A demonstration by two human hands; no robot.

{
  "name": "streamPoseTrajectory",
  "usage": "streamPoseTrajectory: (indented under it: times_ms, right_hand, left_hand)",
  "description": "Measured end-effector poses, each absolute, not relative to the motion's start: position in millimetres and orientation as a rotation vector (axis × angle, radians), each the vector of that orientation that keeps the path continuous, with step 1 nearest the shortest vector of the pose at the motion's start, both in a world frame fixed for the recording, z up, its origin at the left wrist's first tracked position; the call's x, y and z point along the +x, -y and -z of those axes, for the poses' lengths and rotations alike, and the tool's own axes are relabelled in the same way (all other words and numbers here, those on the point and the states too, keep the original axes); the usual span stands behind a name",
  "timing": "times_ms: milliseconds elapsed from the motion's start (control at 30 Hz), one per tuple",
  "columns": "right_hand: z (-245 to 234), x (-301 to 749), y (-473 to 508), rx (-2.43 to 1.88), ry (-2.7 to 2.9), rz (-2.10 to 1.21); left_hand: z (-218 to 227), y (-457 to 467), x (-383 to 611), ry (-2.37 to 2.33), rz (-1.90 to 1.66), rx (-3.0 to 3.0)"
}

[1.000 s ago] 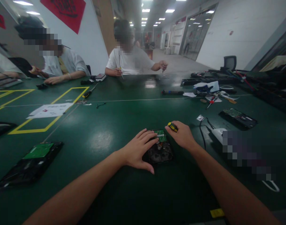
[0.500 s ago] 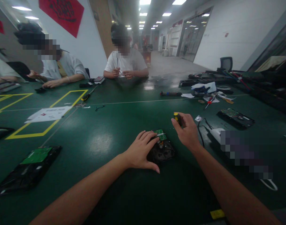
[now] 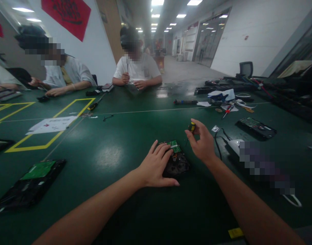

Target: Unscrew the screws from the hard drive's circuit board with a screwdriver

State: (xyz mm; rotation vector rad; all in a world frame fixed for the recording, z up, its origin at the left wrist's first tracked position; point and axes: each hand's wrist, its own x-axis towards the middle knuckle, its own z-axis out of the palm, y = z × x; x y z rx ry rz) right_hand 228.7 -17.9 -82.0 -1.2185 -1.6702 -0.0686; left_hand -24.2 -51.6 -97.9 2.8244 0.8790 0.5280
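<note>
Fingers spread, my left hand [image 3: 157,163] lies over the left side of a black hard drive [image 3: 178,166] with a green circuit board [image 3: 174,145] at its far end. The fingertips touch the board's edge and the thumb stretches along the near edge; part of the drive is hidden under the palm. My right hand [image 3: 203,141] is closed around a small screwdriver [image 3: 191,127] with a yellow and black handle. Its thin shaft points down, right of the drive and apart from it.
Another hard drive [image 3: 256,127] and a power strip [image 3: 237,146] with a cable lie to the right. A larger black device [image 3: 30,183] with a green board is at left. Farther back are a red screwdriver [image 3: 228,110], a yellow-black screwdriver [image 3: 93,104] and papers [image 3: 52,125]. Two people sit across the table.
My right hand has moved slightly left with the screwdriver, turning it so that its shaft now shows below the handle. My left hand stays on the drive, its thumb shifted slightly right.
</note>
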Motion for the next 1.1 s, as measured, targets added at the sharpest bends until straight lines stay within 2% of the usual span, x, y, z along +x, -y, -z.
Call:
streamPoseTrajectory:
  times_ms: [233,567,1100]
  right_hand:
    - [85,231,17,-1.223,1.695,-0.182]
    - [81,225,23,-1.179,1.503,-0.090]
    - [89,218,23,-1.158,1.577,-0.172]
  left_hand:
    - [100,54,-18,-0.935,-0.513,2.829]
    - [101,32,-36,-0.674,-0.464,2.819]
    - [101,30,-38,-0.676,-0.456,2.826]
